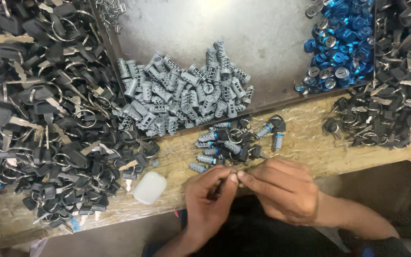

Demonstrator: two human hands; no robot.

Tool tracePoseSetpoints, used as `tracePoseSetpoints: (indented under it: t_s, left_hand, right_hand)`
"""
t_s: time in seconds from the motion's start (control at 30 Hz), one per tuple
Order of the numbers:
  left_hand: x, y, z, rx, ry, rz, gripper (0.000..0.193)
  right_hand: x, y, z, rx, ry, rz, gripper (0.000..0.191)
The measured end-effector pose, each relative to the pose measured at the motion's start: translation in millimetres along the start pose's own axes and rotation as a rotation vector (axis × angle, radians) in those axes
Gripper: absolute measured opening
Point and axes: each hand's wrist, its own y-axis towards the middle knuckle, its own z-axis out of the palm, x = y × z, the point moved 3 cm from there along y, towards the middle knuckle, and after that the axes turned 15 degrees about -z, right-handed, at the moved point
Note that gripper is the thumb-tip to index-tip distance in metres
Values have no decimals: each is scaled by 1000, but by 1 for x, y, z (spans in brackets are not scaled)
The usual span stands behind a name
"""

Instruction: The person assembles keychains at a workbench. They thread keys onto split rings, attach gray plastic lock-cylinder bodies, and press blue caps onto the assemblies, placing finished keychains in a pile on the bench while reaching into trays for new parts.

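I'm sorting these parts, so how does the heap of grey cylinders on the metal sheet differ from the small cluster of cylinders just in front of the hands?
The heap of bare grey metal lock cylinders is large; the small cluster of blue-tipped cylinders holds only a few. The heap's pieces carry no keys, while the cluster's have black-headed keys in them. The heap lies on the grey metal sheet, the cluster on the wooden bench. Both are loose, unsorted piles of short ribbed cylinders.

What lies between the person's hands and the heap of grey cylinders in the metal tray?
In the head view: a small cluster of blue-tipped cylinders with black keys on the wooden bench.
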Motion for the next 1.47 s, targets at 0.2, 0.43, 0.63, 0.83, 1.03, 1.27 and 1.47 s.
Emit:
tracePoseSetpoints:
  t_s: [0.2,0.43,0.63,0.83,1.03,1.27,1.47]
  left_hand:
    - [-2,10,-10,177,-174,-41,5]
    - [8,7,-3,115,-417,-80,6]
    - [27,0,4,27,-479,-128,4]
    - [22,3,17,208,-580,-231,9]
    - [14,0,28,261,-542,-220,8]
    - [19,-1,38,300,-682,-294,9]
    - [17,-11,31,243,-565,-277,8]
  right_hand:
    - [-10,0,4,-92,237,263,27]
    - [-97,27,-41,87,-223,556,20]
    - [-107,46,-38,192,-370,487,24]
    - [-104,38,-41,178,-416,434,30]
    - [-116,33,-34,138,-344,424,24]
    - [-111,45,-36,139,-381,373,28]
    - [-120,24,-46,166,-420,280,22]
